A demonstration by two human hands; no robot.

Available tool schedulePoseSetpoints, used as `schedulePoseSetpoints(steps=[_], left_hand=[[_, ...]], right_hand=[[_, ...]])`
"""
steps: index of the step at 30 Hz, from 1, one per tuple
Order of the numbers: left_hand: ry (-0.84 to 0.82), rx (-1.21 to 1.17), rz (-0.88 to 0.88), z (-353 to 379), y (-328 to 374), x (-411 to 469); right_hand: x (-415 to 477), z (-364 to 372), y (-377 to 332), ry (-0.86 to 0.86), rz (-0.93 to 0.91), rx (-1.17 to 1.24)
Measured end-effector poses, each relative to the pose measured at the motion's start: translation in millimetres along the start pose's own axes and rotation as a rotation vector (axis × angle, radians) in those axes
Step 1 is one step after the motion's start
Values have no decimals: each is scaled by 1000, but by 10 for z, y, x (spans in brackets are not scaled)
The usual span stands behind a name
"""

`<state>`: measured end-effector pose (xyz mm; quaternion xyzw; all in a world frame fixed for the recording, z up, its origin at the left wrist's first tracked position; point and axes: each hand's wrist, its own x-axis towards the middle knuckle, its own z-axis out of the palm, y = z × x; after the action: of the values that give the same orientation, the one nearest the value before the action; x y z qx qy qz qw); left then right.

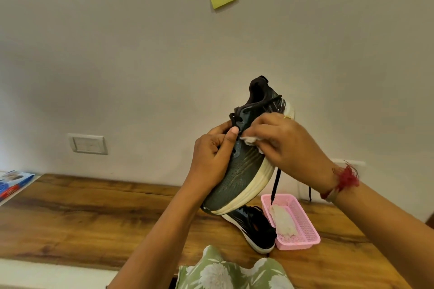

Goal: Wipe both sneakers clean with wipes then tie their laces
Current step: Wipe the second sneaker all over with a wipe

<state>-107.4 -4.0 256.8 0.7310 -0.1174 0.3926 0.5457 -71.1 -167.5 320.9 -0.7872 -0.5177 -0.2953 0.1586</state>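
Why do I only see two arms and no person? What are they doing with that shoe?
The camera sits on the person's head and looks down, so you see what they see: just their own arms. There is only this one picture. The left hand grips a dark sneaker, lifted off the wooden table with its heel up. The right hand presses a white wipe against its side, cleaning it. One black lace hangs loose. On the table lie the other sneaker and a pink basket with a crumpled wipe inside. A blue packet sits at the far left edge.
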Motion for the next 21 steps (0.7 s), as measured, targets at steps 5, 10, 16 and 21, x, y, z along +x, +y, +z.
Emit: schedulePoseSetpoints(steps=[5,10,16,21], left_hand=[[-11,-4,-9,24,9,-11],[-15,6,-33,11,-30,-30],[-16,33,-77,0,-129,-81],[-59,7,-52,11,-146,-117]], right_hand=[[89,-21,141,154,106,-64],[90,19,56,83,104,-6],[51,85,-72,54,252,286],[106,83,118,120,305,191]])
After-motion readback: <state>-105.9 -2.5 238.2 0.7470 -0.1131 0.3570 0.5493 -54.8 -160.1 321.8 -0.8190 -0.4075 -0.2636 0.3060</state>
